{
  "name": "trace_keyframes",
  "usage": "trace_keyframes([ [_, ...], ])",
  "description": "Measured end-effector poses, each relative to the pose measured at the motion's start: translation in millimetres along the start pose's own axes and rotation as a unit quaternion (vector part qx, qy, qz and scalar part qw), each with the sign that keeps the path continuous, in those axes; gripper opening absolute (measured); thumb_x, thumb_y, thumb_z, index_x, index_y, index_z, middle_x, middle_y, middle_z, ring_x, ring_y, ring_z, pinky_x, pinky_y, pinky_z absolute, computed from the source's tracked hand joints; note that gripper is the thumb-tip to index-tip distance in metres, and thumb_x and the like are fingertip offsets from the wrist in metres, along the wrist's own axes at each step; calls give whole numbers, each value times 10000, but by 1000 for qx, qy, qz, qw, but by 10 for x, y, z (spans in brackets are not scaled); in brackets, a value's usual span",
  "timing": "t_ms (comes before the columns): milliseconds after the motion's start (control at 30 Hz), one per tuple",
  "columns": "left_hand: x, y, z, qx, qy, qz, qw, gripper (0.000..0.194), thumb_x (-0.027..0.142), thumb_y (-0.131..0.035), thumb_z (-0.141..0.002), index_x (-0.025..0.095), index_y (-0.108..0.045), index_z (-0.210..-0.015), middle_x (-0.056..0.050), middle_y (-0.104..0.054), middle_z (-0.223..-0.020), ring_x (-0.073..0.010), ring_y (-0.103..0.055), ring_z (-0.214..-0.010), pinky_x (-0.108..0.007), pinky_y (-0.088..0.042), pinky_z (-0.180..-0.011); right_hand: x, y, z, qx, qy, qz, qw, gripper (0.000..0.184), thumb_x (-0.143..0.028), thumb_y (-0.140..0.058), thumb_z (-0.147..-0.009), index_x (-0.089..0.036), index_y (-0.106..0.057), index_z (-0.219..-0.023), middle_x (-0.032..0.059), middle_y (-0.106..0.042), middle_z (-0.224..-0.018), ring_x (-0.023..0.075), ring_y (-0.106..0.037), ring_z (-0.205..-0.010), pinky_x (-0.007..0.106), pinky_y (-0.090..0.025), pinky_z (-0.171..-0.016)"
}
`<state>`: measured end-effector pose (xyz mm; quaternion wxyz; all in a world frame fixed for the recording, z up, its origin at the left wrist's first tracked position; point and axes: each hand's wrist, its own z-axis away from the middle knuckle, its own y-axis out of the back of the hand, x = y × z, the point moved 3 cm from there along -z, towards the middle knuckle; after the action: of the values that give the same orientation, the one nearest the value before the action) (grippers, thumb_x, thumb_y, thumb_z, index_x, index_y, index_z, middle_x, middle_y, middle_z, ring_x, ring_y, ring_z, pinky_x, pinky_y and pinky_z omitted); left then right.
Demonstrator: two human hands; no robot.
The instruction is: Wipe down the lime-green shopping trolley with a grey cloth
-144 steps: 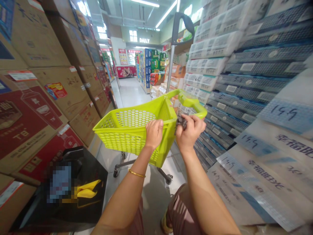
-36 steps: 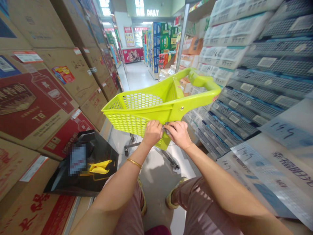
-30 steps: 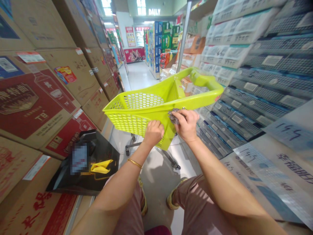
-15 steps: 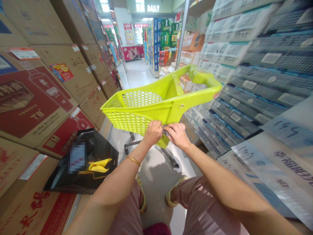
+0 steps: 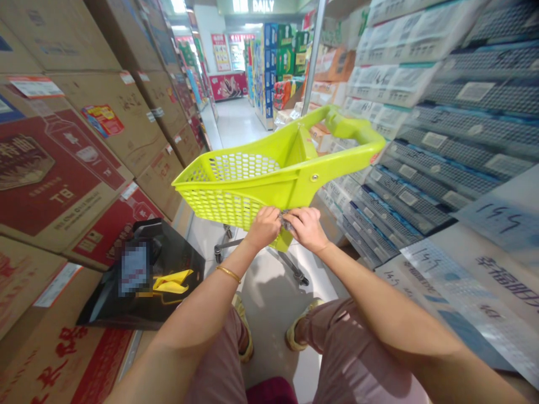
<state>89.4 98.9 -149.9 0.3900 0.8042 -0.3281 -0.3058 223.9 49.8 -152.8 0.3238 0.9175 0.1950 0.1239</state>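
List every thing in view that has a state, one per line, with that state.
Green basket cart: upright on its wheels, nothing visible inside.
Left hand: closed on the cart's lower back edge.
Right hand: fingers pinching a dark cloth against the cart.
Black bag: open on the floor, yellow item inside.
Cardboard boxes: stacked, closed.

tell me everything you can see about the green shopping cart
The shopping cart is lime-green plastic, its basket walls perforated with holes, a looped handle at its right end. It rides on a grey metal wheeled frame on the aisle floor. The left hand and right hand, pinching a dark cloth, press its lower near edge.
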Motion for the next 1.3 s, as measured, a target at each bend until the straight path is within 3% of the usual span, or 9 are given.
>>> trace_keyframes([
  [200,-13,44,-13,-1,-5,6,1000,142,214,-494,-827,163,-626,-817,-87,-581,-893,-228,-510,-881,-378,-401,-841,4,-7,57,-18,-8,-8,1000,242,-284,-485,-864,-194,-625,-1040,69,-611,-979,175,-458,-961,318,-299,-845],
  [433,-14,26,-3,20,-20,-10,1000,212,234,-422,-880,178,-612,-804,-69,-568,-851,-216,-501,-869,-365,-389,-837,115,237,-160,78,-62,31,995,242,-295,-480,-852,-205,-626,-1022,83,-590,-1010,204,-441,-984,344,-296,-855],
  [867,-15,29,56,-32,-18,-5,999,142,211,-477,-831,174,-614,-826,-88,-568,-911,-238,-494,-921,-395,-375,-854,-44,-96,214,-53,54,13,997,207,-268,-490,-876,-191,-626,-1011,63,-638,-984,179,-455,-961,318,-270,-849],
  [1167,-76,-107,280,-81,15,20,996,220,236,-395,-896,170,-603,-867,-89,-564,-932,-216,-486,-907,-366,-385,-811,78,136,-46,24,-51,20,998,262,-333,-460,-884,-226,-618,-1063,74,-603,-1028,207,-433,-1000,349,-263,-844],
  [1300,-36,-153,287,-92,22,21,995,214,221,-397,-896,161,-600,-927,-92,-567,-947,-217,-488,-919,-359,-388,-809,54,46,33,5,-25,26,999,269,-346,-458,-890,-222,-611,-1072,66,-615,-1012,194,-444,-970,342,-260,-836],
])
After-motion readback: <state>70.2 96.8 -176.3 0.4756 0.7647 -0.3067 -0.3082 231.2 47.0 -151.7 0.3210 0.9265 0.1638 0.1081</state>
